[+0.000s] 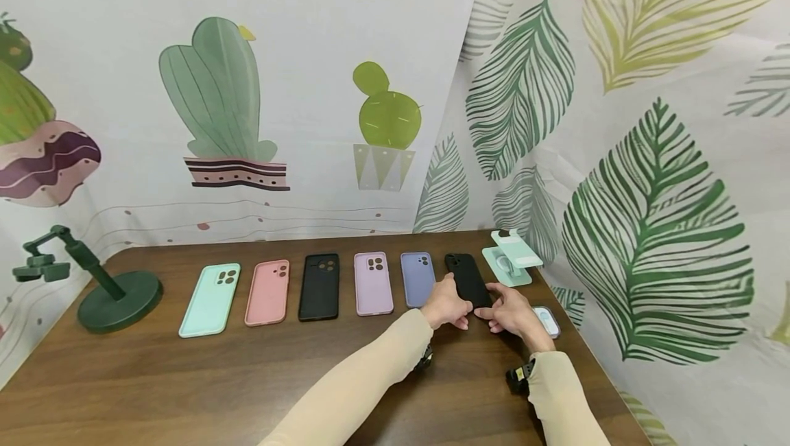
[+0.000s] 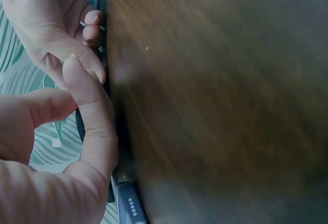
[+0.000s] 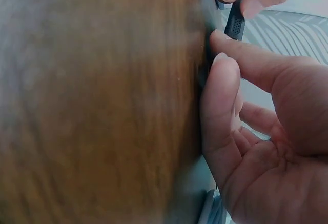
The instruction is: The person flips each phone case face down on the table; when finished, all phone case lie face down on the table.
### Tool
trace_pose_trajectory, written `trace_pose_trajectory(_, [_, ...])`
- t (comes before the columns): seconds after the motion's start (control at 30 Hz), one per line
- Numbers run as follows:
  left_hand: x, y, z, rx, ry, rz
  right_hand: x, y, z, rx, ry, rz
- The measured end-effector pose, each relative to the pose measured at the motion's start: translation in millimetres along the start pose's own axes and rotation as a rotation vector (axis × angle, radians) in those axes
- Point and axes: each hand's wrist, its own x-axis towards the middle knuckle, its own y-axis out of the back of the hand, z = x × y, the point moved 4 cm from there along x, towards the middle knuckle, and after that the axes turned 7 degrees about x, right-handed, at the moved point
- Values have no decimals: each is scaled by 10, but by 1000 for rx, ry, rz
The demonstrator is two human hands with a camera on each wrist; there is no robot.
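A black phone case [image 1: 468, 280] lies back up at the right end of a row of cases, its camera cutouts toward the wall. My left hand [image 1: 446, 304] grips its left side and lower corner with index finger and thumb. On the opposite lower corner, my right hand [image 1: 511, 313] pinches the case the same way. The thumbs come close together at the near edge. In the right wrist view, a perforated bottom edge [image 3: 236, 24] of the case shows beyond my right fingers. A blue phone case [image 1: 417, 279] lies just left of my left hand.
Lilac [image 1: 373, 288], black [image 1: 319, 291], pink [image 1: 267, 293] and mint [image 1: 210, 300] cases continue the row leftward. A dark green stand [image 1: 117, 302] occupies the left side. A mint folding stand [image 1: 509, 261] and a small clear-edged case [image 1: 546, 322] sit near the table's right edge.
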Motion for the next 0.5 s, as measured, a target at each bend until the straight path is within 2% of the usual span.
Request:
trace_pose_trajectory(0.17, [47, -36, -31, 9, 25, -7, 10, 0, 11, 15, 0, 0])
trace_pose_trajectory(0.33, [22, -40, -10, 7, 35, -2, 36, 9, 38, 27, -20, 5])
trace_pose_trajectory(0.5, [22, -56, -3, 4, 42, -28, 39, 20, 38, 44, -25, 0])
